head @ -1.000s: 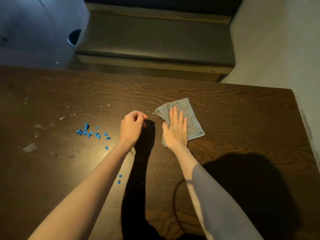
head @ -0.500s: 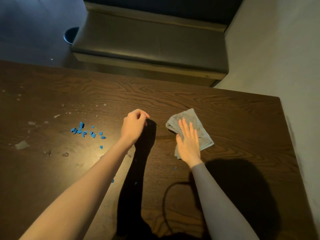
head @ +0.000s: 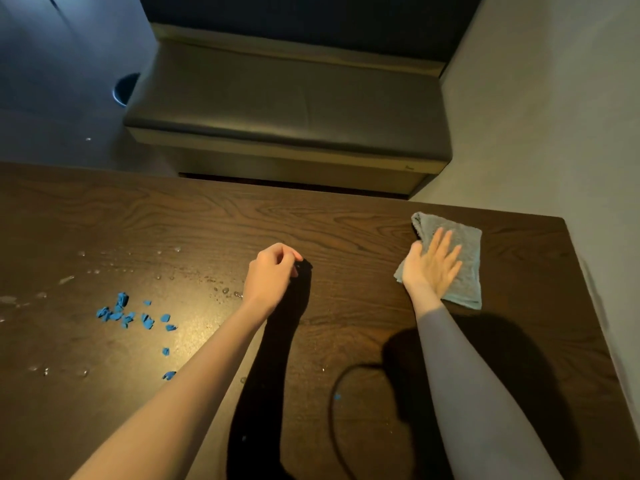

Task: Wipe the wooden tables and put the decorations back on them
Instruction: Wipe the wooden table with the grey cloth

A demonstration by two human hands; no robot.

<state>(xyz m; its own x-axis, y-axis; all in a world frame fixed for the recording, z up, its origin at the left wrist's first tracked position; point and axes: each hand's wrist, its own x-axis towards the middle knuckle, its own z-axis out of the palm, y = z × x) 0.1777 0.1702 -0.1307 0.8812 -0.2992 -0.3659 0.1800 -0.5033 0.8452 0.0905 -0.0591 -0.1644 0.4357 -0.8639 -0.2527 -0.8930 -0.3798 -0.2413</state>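
Grained wooden table (head: 214,220), rumpled grey cloth (head: 465,258)

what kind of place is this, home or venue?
Probably a restaurant or cafe booth, though not certain. A dark wooden table stands against a padded bench seat built along the wall, and a right hand presses a grey cloth flat on the table, near water drops and blue scraps.

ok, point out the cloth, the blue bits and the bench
cloth (head: 465,258): head view, bare upper right part beside the fingers
blue bits (head: 122,301): head view, largest piece in the cluster
bench (head: 287,98): head view, middle of the seat cushion
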